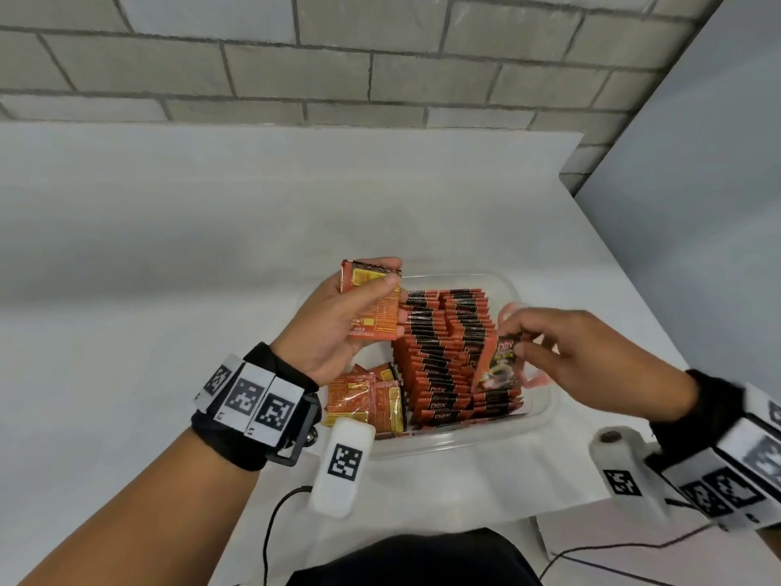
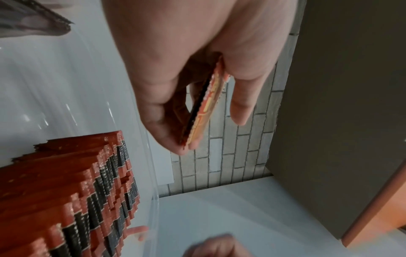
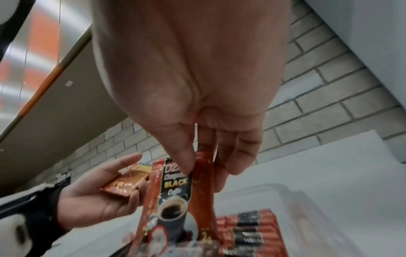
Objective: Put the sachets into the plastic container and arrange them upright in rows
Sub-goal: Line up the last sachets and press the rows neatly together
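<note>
- Left hand [image 1: 338, 319]: raised over the left end of the container, thumb and fingers clamped on a thin stack of sachets [image 1: 374, 306], printed backs facing the camera. The left wrist view shows the stack [image 2: 203, 107] edge-on, pressed between thumb and fingers.
- Right hand [image 1: 591, 353]: over the right part of the container, thumb and fingertips pinching the top edge of one sachet [image 1: 498, 361]; it hangs upright, front side out, its lower edge down among the rows. The right wrist view shows its front [image 3: 175, 196], a coffee cup printed on it.
- Tabletop [image 1: 169, 247]: white, carrying the container; a grey brick wall [image 1: 338, 57] runs behind it.
- Plastic container [image 1: 536, 412]: clear, rectangular, standing on the tabletop in front of the person.
- Rows of sachets [image 1: 443, 353]: red and black, standing upright and tightly packed, filling the middle and right of the container.
- Loose sachets [image 1: 363, 399]: a few in the near left corner of the container, beside the rows, orange backs showing, not lined up.
- Wrist bands [image 1: 249, 399]: black, with square black-and-white markers, one on each forearm.
</note>
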Motion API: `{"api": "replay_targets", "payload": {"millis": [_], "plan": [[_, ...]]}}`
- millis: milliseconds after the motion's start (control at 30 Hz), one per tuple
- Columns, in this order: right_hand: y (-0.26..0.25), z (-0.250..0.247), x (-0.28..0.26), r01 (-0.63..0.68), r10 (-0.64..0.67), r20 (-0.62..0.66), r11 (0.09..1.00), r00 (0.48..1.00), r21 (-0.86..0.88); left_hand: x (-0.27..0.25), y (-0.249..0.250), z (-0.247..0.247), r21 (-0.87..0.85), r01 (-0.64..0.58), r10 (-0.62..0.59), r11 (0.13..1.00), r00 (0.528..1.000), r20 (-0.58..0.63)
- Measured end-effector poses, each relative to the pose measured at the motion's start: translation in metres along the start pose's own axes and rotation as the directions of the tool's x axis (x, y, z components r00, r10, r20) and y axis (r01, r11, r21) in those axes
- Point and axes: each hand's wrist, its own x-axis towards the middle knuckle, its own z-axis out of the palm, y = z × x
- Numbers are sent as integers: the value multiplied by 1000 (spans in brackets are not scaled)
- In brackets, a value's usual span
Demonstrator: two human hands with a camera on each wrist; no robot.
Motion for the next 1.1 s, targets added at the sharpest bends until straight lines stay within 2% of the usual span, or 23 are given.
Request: {"api": "replay_targets", "payload": {"millis": [233, 400, 500, 567, 700, 833, 933, 1100], "plan": [[23, 22, -22, 25, 5, 149, 978, 989, -205, 5, 0, 2, -30, 30, -30, 999, 1000, -1], [29, 33, -24, 138, -104, 123, 938, 987, -318, 5, -1, 5, -25, 47, -47, 999, 999, -7], [32, 38, -21, 189, -149, 123, 864, 981, -466, 4, -1, 6, -24, 52, -52, 998, 999, -4], [26, 38, -16, 195, -112, 183, 820, 977, -539, 2, -1, 7, -25, 56, -56, 998, 998, 1], [18, 33, -10, 169, -6, 263, 781, 965, -601, 0, -2, 7, -22, 52, -52, 998, 999, -1], [16, 34, -2, 187, 44, 332, 754, 942, -630, 0, -2, 7, -20, 53, -53, 998, 999, -4], [13, 35, 4, 189, 65, 335, 718, 940, -669, -1, -2, 7, -16, 52, -52, 999, 999, -6], [6, 33, 8, 139, 121, 328, 732, 937, -667, -1, -2, 6, -20, 52, -52, 998, 999, -3]]}}
